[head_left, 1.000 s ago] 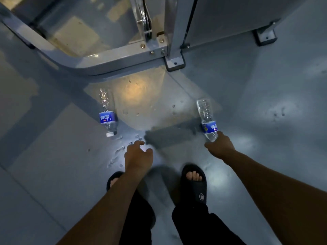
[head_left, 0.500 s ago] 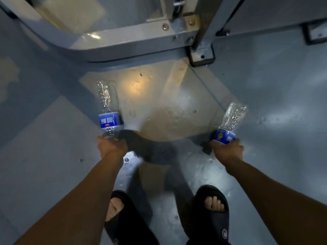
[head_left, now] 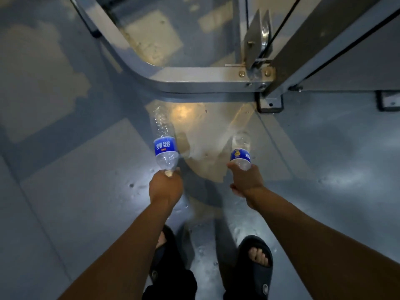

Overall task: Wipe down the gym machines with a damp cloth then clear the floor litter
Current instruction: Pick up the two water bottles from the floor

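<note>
Here my left hand (head_left: 165, 187) grips the neck end of one clear plastic bottle (head_left: 163, 141), fingers curled round the cap so the body points away from me toward the machine frame (head_left: 207, 80). My right hand (head_left: 245, 180) holds a second bottle (head_left: 241, 151) the same way, wrapped round its lower end just below the blue label. Both bottles look empty and crumpled, each with a blue band round the middle. I think both are lifted clear of the floor (head_left: 65, 191), though from this angle I cannot be sure the far ends are off it.

The left bottle lies on the near side of the frame's grey bottom bar, just short of it, under the curved corner. The right bottle sits nearer the frame's bolted foot plate (head_left: 270, 103), a little toward me from it. Between the bottles and the frame is a bright worn patch of paint (head_left: 201, 126) where the light lands. A pulley and cable (head_left: 265, 33) rise from the frame's bar near the brass bolts.

Well back from the frame, below my wrists, my two feet stand in dark sandals (head_left: 257, 263), the left one partly hidden behind my left forearm.
</note>
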